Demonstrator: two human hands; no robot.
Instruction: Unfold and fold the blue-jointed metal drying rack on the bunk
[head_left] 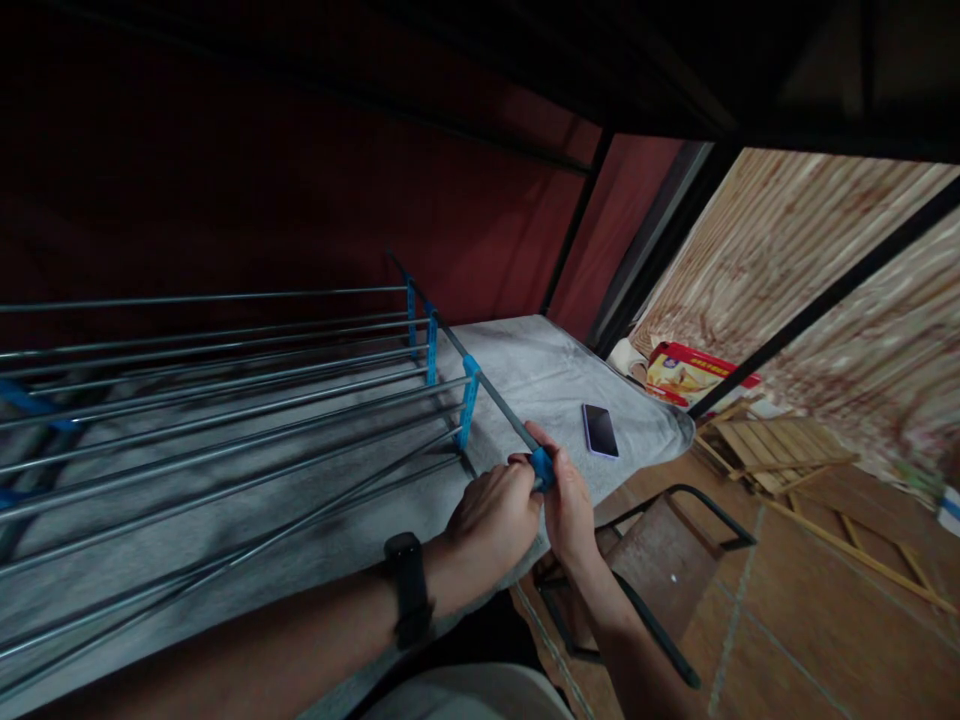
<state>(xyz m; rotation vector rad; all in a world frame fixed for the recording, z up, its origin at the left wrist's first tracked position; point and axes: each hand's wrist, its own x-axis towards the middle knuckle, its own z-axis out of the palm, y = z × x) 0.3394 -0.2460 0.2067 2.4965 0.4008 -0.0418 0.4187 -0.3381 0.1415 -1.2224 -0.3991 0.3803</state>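
Note:
A rack of metal rods point(330, 402) with blue plastic connectors lies across a table covered in grey cloth. At its right end, a long dark tube point(501, 400) runs through several connectors, one of them the upright bracket point(468, 400). Near the tube's close end, my right hand point(571, 510) is closed around a blue plastic connector point(541, 466). My left hand point(499, 515), below a black wristband, is closed beside it at the same joint; its fingertips are partly hidden, and it seems to grip the connector too.
On the grey cloth point(525, 350) lies a phone point(601, 430), right of my hands. A metal-framed chair point(660, 560) stands beside the table. Beyond are a red and yellow box point(694, 372), a folded wooden piece point(780, 450) on the tiled floor, and a dark frame post point(660, 240).

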